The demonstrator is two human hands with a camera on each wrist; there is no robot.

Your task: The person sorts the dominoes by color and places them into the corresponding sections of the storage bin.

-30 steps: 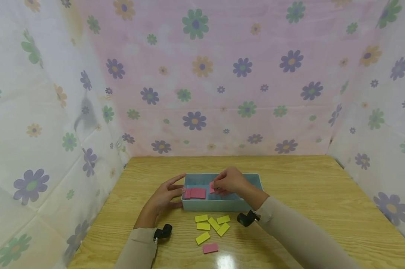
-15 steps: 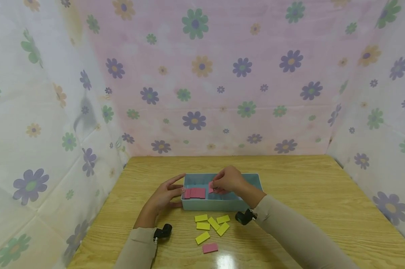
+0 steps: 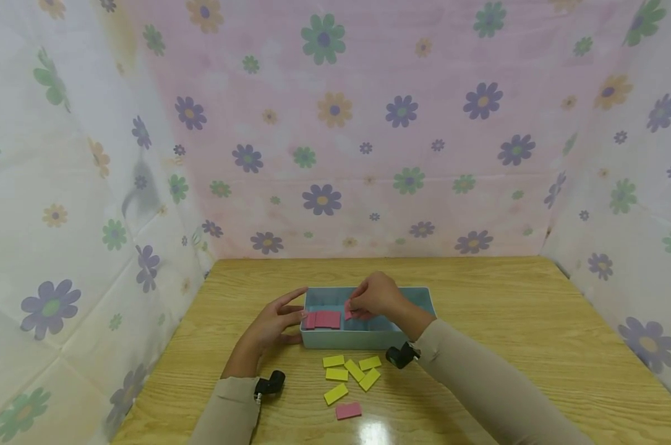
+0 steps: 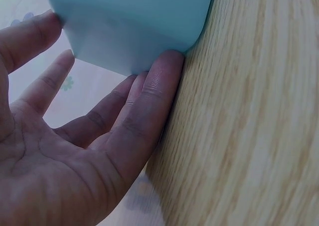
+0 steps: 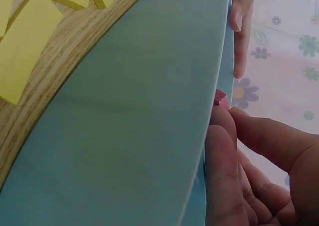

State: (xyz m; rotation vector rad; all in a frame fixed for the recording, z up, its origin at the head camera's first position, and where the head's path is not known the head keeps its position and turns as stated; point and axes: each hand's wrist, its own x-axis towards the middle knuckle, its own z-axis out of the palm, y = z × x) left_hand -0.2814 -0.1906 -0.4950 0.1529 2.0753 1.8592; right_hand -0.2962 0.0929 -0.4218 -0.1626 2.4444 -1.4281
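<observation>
A light blue open box (image 3: 363, 339) stands on the table. My left hand (image 3: 269, 324) rests against its left end; in the left wrist view the fingers (image 4: 154, 99) lie fairly straight along the end wall (image 4: 124, 26) and the thumb touches a corner. Inside the box, my right hand (image 3: 381, 296) pinches a pink block (image 3: 347, 311) between thumb and fingers. The right wrist view shows a small end of that block (image 5: 221, 97), the rest hidden behind fingers and box wall. Left of it, several pink blocks (image 3: 328, 319) sit side by side in the box.
Several yellow blocks (image 3: 337, 374) lie loose on the wooden table (image 3: 491, 309) in front of the box. One pink block (image 3: 349, 411) lies nearer the front. Flowered cloth (image 3: 363, 167) closes off the back and both sides.
My right hand has shifted slightly left inside the box with the pink block, toward the row of pink blocks. The left hand and the loose blocks have stayed put.
</observation>
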